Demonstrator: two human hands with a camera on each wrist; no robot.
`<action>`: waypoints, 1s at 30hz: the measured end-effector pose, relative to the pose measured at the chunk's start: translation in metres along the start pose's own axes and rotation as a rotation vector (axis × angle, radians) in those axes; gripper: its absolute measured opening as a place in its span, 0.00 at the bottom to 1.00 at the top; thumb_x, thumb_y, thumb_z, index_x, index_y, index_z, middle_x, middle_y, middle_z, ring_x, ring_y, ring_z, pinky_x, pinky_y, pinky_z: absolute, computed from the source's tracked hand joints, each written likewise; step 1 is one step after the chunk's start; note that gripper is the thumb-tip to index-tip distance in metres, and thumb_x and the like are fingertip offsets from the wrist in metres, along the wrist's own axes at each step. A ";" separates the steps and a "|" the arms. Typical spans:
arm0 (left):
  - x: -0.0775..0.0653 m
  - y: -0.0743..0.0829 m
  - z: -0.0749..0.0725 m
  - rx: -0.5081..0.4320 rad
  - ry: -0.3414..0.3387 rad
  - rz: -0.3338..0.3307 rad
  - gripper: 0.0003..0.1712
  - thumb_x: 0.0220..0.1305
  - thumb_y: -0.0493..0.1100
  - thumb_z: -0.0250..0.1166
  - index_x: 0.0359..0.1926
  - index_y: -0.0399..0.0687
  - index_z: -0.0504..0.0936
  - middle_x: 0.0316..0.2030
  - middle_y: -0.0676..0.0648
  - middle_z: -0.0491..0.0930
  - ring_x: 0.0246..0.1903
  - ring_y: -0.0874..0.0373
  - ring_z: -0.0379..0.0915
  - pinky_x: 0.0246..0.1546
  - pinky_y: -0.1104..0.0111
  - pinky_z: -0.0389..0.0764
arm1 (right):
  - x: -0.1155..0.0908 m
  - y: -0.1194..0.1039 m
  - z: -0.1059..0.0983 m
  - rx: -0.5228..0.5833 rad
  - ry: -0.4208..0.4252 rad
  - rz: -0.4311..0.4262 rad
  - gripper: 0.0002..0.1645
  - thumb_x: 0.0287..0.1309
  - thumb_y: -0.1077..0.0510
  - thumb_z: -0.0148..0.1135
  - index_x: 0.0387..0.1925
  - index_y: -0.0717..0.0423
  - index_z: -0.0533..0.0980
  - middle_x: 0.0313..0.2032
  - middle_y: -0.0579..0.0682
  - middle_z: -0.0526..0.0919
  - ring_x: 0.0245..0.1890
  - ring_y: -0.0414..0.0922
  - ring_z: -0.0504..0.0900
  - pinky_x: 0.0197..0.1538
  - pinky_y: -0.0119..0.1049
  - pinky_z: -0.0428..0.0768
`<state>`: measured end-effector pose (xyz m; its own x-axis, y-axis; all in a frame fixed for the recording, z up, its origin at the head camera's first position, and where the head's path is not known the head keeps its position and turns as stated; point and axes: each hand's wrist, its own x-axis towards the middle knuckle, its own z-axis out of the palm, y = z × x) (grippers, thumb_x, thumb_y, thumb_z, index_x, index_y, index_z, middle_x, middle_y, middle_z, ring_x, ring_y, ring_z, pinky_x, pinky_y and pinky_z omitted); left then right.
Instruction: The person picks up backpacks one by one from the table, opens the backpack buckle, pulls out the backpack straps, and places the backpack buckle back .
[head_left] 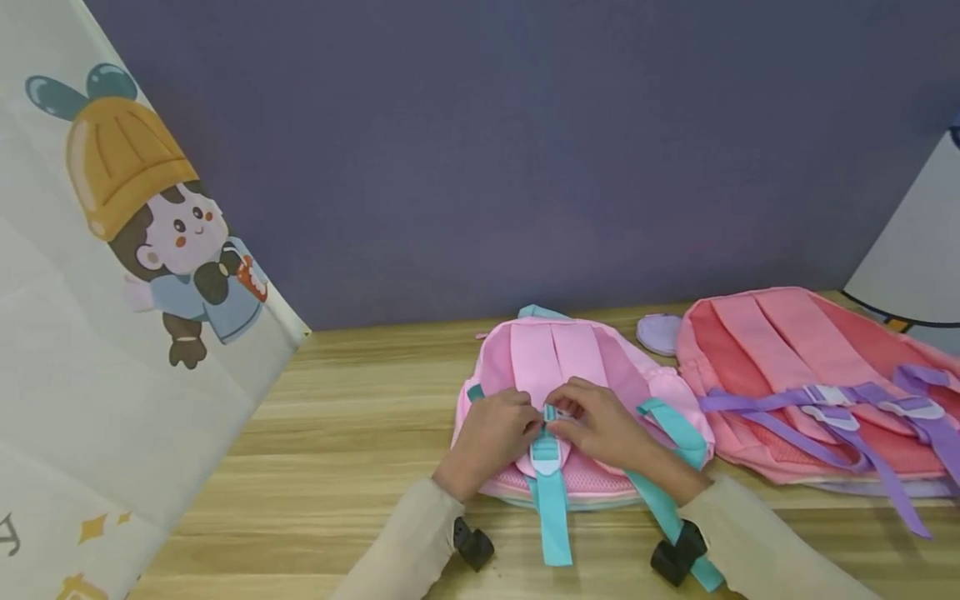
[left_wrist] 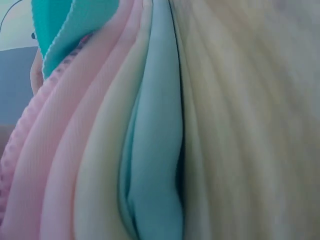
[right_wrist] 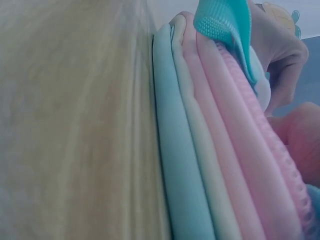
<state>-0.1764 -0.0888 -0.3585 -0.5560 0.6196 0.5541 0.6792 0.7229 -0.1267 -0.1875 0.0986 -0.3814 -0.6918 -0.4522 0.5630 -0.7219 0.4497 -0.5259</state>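
Note:
A pink backpack [head_left: 491, 367] lies flat on the wooden table with its straps facing up. Over its middle, my left hand [head_left: 491, 433] curls its fingers at the left side of a teal strap [head_left: 551, 412]. From the right, my right hand [head_left: 600, 425] pinches the same strap between thumb and fingers. Just below the hands is a white buckle [head_left: 546, 465], with a loose teal strap end [head_left: 555, 521] hanging towards me. The wrist views show the bag's layered pink, cream and pale blue edge [left_wrist: 157, 125] close up.
A coral-pink backpack [head_left: 810, 350] with purple straps [head_left: 810, 404] lies to the right, against the pink one. A small lilac pouch [head_left: 658, 333] sits between them at the back. Behind the table [head_left: 360, 417] rises a dark panel [head_left: 510, 167]; a printed white sheet [head_left: 112, 400] hangs at left.

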 end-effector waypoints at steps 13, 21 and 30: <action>0.001 -0.006 0.000 -0.338 -0.145 -0.222 0.07 0.57 0.42 0.68 0.36 0.44 0.86 0.32 0.52 0.80 0.33 0.62 0.73 0.38 0.74 0.76 | 0.000 -0.001 -0.002 0.022 -0.012 0.047 0.11 0.51 0.64 0.68 0.38 0.57 0.79 0.29 0.43 0.75 0.30 0.36 0.74 0.36 0.31 0.76; 0.000 -0.012 -0.002 -0.572 -0.184 -0.299 0.10 0.59 0.42 0.66 0.39 0.42 0.84 0.35 0.49 0.76 0.35 0.61 0.70 0.39 0.72 0.74 | 0.000 -0.001 -0.002 0.047 -0.008 0.081 0.11 0.52 0.66 0.67 0.39 0.56 0.78 0.30 0.44 0.76 0.31 0.37 0.75 0.35 0.31 0.77; 0.003 -0.008 -0.002 -0.742 -0.221 -0.478 0.08 0.60 0.39 0.63 0.39 0.40 0.81 0.33 0.48 0.74 0.32 0.61 0.67 0.36 0.72 0.70 | 0.000 -0.001 -0.003 0.090 0.034 -0.009 0.11 0.52 0.65 0.67 0.39 0.58 0.78 0.30 0.45 0.77 0.30 0.36 0.75 0.35 0.31 0.78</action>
<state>-0.1826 -0.0927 -0.3541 -0.8851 0.4039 0.2310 0.4437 0.5832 0.6804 -0.1870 0.1001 -0.3793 -0.6851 -0.4287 0.5890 -0.7280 0.3734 -0.5750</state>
